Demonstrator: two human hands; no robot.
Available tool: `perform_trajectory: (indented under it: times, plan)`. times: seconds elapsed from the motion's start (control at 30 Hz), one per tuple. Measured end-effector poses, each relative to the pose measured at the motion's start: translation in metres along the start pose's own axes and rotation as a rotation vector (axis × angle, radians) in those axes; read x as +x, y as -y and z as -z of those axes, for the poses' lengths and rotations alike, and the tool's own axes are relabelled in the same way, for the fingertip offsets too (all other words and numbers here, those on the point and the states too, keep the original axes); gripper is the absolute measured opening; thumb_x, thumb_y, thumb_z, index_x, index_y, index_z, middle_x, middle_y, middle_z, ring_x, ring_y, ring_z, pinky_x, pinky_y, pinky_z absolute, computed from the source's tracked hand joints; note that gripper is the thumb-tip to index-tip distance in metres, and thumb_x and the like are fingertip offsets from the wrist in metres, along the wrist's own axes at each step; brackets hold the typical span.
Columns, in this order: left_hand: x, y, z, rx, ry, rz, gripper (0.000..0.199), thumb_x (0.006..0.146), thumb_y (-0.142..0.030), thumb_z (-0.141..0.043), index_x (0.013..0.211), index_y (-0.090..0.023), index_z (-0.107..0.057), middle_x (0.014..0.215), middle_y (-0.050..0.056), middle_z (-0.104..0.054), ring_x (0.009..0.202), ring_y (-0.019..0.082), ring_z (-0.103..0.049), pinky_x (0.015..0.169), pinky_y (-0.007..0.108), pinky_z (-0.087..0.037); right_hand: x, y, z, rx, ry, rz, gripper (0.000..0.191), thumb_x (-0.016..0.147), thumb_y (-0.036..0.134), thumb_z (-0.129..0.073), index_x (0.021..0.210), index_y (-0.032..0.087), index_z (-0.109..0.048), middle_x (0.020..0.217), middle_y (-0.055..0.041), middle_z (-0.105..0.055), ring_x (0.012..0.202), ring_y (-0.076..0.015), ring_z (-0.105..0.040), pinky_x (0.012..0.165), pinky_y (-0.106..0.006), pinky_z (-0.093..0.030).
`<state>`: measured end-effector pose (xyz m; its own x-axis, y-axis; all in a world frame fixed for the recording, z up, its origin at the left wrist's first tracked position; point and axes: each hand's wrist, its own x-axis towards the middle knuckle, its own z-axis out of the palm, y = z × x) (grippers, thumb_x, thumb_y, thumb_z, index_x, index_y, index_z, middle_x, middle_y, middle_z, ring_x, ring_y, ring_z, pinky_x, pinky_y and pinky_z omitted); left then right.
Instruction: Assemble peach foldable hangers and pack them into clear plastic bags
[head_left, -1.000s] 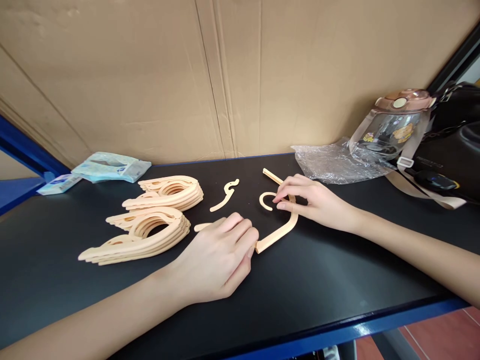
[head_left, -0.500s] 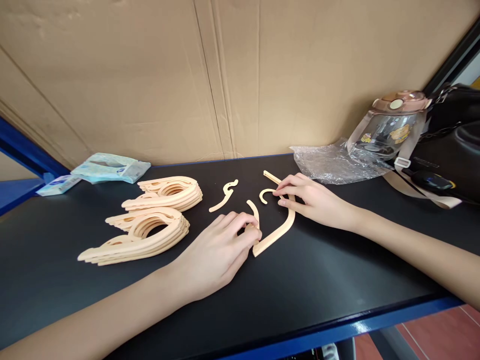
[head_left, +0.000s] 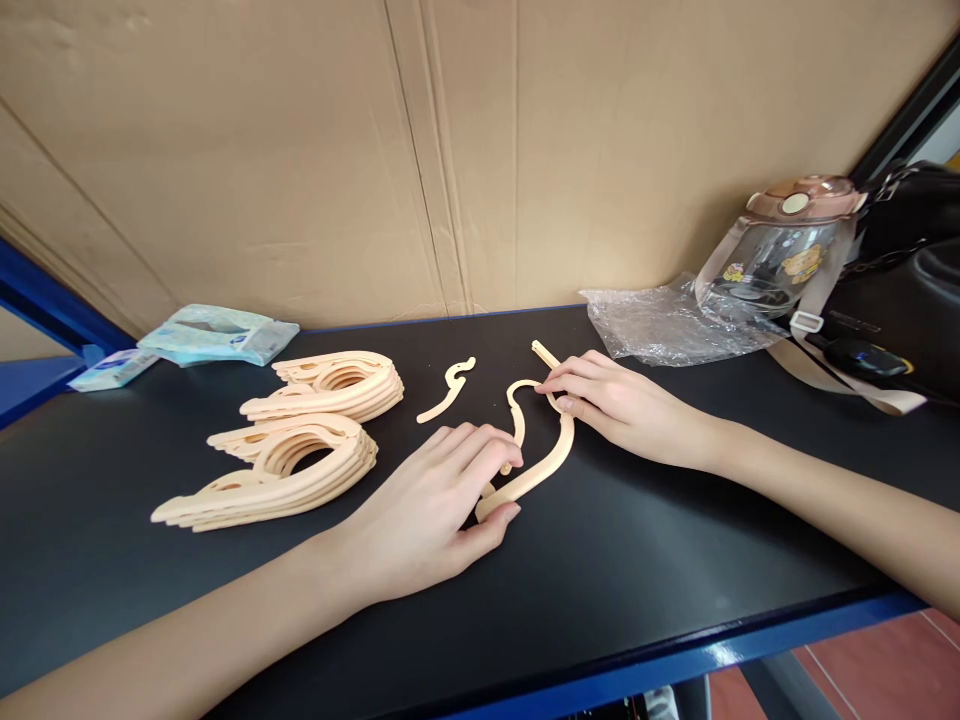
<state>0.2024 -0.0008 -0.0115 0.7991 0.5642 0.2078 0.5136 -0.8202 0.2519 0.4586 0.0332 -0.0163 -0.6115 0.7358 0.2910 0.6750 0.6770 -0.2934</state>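
A cream plastic hanger piece (head_left: 551, 460) lies between my hands on the black table, its curved arm running from upper right to lower left. My left hand (head_left: 442, 495) grips its lower left end between thumb and fingers. The fingertips of my right hand (head_left: 615, 405) pinch its upper part, close to a thin hook-shaped piece (head_left: 517, 412). The hook piece curves down to my left fingertips. Beyond my left hand lies a loose small hook piece (head_left: 452, 385). Two stacks of cream hanger parts, a rear stack (head_left: 375, 390) and a front stack (head_left: 330, 475), stand at the left.
Tissue packs (head_left: 225, 335) lie at the back left. A crumpled clear plastic bag (head_left: 660, 325), a strapped bottle (head_left: 780, 260) and a black bag (head_left: 900, 290) are at the right. Cardboard (head_left: 300, 160) stands behind the table (head_left: 637, 610).
The hanger piece has shifted left, and my left thumb has moved out around its lower end. The hook piece and the curved strip beside it now meet in one line.
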Motion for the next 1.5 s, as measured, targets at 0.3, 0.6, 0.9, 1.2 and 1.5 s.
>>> perform_trajectory:
  times: [0.3, 0.6, 0.9, 1.2, 1.5]
  plan:
    - [-0.002, 0.002, 0.002, -0.008, 0.028, -0.055, 0.027, 0.086, -0.001, -0.038, 0.103, -0.02, -0.045, 0.116, 0.004, -0.056, 0.101, 0.018, -0.052, 0.089, 0.033, -0.04, -0.001, 0.003, 0.002, 0.034, 0.0, 0.015, 0.035, 0.099, 0.027, -0.034, 0.125, 0.02, -0.056, 0.114, -0.0079, -0.064, 0.104, -0.0238, -0.051, 0.091, -0.043, -0.046]
    - [-0.001, 0.003, -0.002, 0.225, -0.099, 0.023, 0.034, 0.083, 0.004, -0.036, 0.104, -0.018, -0.05, 0.108, 0.007, -0.057, 0.096, 0.022, -0.051, 0.081, 0.037, -0.042, 0.0, 0.007, 0.006, -0.025, 0.018, 0.049, 0.032, 0.1, 0.028, -0.034, 0.115, 0.019, -0.06, 0.113, -0.0077, -0.065, 0.104, -0.024, -0.053, 0.09, -0.041, -0.046]
    - [-0.001, 0.006, 0.002, 0.179, -0.079, 0.067, 0.027, 0.078, 0.002, -0.032, 0.086, -0.019, -0.048, 0.087, 0.003, -0.057, 0.078, 0.019, -0.05, 0.071, 0.034, -0.042, -0.004, 0.025, 0.012, -0.063, 0.004, 0.176, 0.03, 0.1, 0.029, -0.039, 0.096, 0.017, -0.066, 0.085, -0.005, -0.068, 0.076, -0.0173, -0.057, 0.074, -0.032, -0.043]
    - [0.0, 0.006, 0.002, 0.068, -0.081, 0.175, 0.021, 0.091, -0.011, -0.033, 0.103, -0.019, -0.049, 0.103, 0.005, -0.057, 0.095, 0.022, -0.052, 0.085, 0.038, -0.044, -0.007, 0.03, 0.009, 0.021, -0.014, 0.21, 0.035, 0.1, 0.033, -0.04, 0.085, 0.019, -0.068, 0.067, -0.0029, -0.065, 0.06, -0.0148, -0.054, 0.064, -0.03, -0.039]
    - [-0.003, 0.01, 0.0, -0.027, -0.08, 0.071, 0.024, 0.093, -0.017, -0.038, 0.116, -0.02, -0.046, 0.128, 0.01, -0.056, 0.123, 0.023, -0.048, 0.098, 0.041, -0.044, -0.013, 0.05, 0.006, 0.22, 0.099, 0.221, 0.022, 0.093, 0.035, -0.053, 0.086, 0.02, -0.067, 0.075, -0.0024, -0.07, 0.067, -0.0144, -0.062, 0.064, -0.027, -0.044]
